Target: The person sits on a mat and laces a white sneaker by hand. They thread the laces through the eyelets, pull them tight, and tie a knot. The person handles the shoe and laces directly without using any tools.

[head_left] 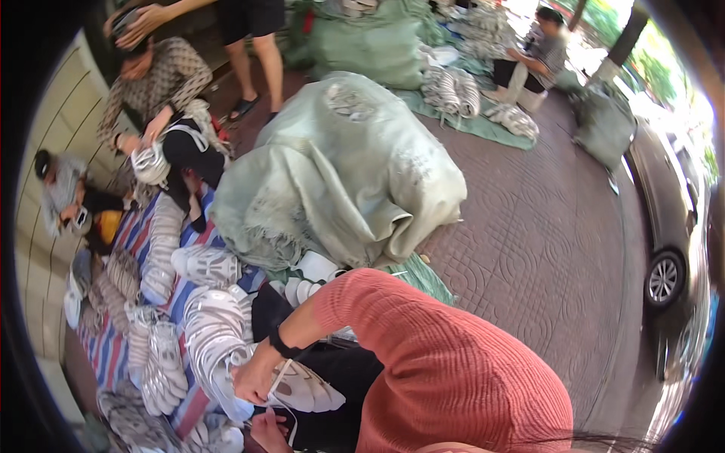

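A stack of nested white and grey shoe uppers [308, 389] lies across my black-trousered lap. My right hand [255, 380], below a black wristband, is closed on a white cord [281, 373] that passes over these uppers. Lower down, at the picture's bottom edge, my left hand [270, 432] has its fingers closed by the loose run of the same cord; part of this hand is cut off. Just beyond my right hand curves a longer row of white shoe uppers [208, 332], bundled close together.
More bundled uppers [160, 245] lie on a striped sheet [198, 404]. A big pale green sack [355, 174] stands ahead. Seated people [155, 90] handle uppers at the left, another person [540, 53] at the far right. A dark car [663, 219] is parked at the right.
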`<state>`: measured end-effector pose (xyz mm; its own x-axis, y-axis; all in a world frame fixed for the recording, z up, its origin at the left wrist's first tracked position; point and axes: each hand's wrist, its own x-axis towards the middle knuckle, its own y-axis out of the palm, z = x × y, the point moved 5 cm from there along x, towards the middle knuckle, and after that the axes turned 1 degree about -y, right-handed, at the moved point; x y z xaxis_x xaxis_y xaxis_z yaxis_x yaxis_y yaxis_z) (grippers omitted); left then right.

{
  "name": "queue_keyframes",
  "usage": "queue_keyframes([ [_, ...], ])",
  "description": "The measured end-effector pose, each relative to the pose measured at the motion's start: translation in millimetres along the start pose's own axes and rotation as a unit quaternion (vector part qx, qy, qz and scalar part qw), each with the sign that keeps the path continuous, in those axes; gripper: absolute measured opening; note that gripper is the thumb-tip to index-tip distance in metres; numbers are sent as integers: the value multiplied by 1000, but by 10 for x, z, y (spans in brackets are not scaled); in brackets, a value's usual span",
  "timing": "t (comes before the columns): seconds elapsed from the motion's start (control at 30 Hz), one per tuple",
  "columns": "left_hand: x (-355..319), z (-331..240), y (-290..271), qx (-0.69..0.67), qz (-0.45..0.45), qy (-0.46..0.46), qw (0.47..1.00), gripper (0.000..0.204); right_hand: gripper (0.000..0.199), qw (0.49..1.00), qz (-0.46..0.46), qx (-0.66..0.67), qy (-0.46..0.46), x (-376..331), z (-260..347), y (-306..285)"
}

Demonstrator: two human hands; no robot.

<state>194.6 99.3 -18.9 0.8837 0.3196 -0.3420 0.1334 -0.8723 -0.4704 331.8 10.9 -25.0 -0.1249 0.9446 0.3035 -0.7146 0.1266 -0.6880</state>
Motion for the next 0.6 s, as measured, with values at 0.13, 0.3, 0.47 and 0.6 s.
queue_keyframes([
  [0.13, 364, -26, 215, -98, 55, 46, 993, 17, 25, 995, 14, -81, 63, -7, -164, -57],
  [0.3, 789, 603, -94, -34, 185, -235, 954, 49, 23, 991, 37, -89, 97, 351, -745, 381],
  [0.47, 461, 432, 118, 67, 45, 147, 986, 19, 20, 989, 77, -93, 88, 45, -163, -1],
  [0.6, -351, -478, 524, 332, -52, 360, 870, 39, 30, 987, 12, 157, 6, -233, -179, -241],
])
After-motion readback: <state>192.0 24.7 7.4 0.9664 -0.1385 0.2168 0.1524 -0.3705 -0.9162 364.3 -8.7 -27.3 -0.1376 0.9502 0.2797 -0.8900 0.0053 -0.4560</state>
